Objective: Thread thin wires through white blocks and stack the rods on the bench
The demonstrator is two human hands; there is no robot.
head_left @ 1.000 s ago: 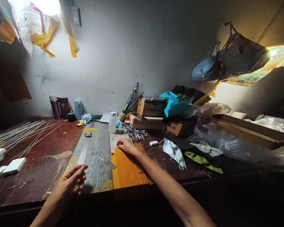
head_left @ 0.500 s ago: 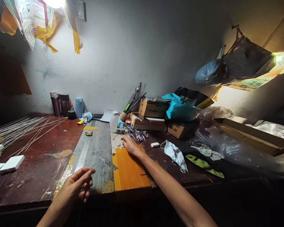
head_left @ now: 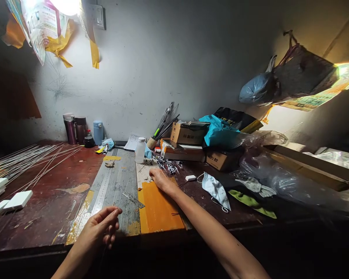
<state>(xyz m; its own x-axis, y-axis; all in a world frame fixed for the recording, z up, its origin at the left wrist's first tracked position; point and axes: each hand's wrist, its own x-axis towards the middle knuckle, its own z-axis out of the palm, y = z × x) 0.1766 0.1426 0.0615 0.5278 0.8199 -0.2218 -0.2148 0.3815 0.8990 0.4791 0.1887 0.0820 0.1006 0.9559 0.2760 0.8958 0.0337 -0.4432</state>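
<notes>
My left hand [head_left: 104,226] hovers over the front edge of the table, thumb and forefinger pinched together. Whatever is between its fingertips is too small to make out. Farther forward, my right hand [head_left: 159,179] rests with bent fingers on a pale strip [head_left: 142,173] strewn with small dark bits, and its fingertips are partly hidden. Under the right wrist lies an orange-taped sheet [head_left: 159,209]. Left of it, a short metal ruler [head_left: 133,200] and a long steel ruler [head_left: 102,190] lie on a grey board [head_left: 119,182]. Beyond the right hand stands a white plastic bottle [head_left: 140,150].
Thin rods [head_left: 26,161] and white blocks [head_left: 19,200] lie at left. Behind stand flasks [head_left: 69,130] and a holder of sticks [head_left: 151,143]. Cardboard boxes [head_left: 189,133], a face mask [head_left: 216,190] and a green cloth [head_left: 251,204] are at right.
My left hand has shifted slightly right, still pinched. My right hand stays at nearly the same spot on the pale strip. The view has moved a little.
</notes>
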